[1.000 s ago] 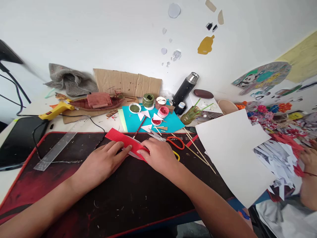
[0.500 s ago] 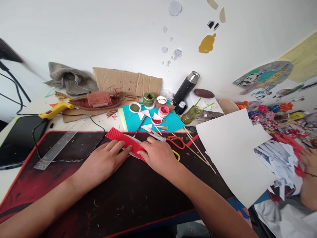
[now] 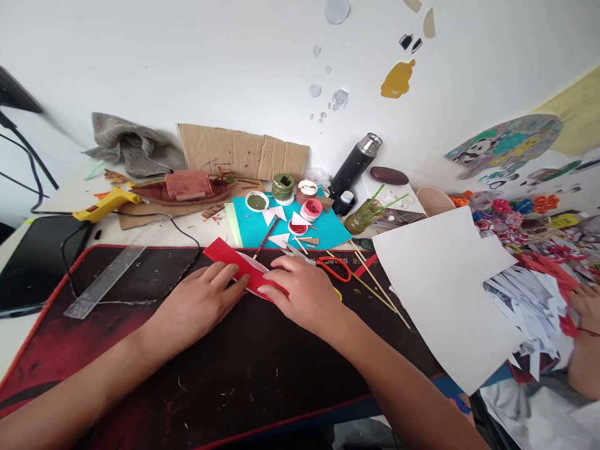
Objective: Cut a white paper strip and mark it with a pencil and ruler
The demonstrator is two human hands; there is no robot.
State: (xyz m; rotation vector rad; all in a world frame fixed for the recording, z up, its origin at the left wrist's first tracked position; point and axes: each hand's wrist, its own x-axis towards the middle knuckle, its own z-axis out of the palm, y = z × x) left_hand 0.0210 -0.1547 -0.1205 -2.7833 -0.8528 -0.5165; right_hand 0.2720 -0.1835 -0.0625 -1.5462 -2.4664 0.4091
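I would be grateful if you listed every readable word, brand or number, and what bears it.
Perhaps "SOMIC", uncertain: on the dark, red-edged mat, partly crossed by orange-handled metal scissors.
Characters beside it: too small to read.
Clear plastic ruler: any markings too faint to read.

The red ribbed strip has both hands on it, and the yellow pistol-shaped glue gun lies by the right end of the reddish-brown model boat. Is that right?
Not quite: in the head view, the yellow glue gun lies by the left end of the reddish-brown model boat. The left hand and right hand are indeed on the red ribbed strip.
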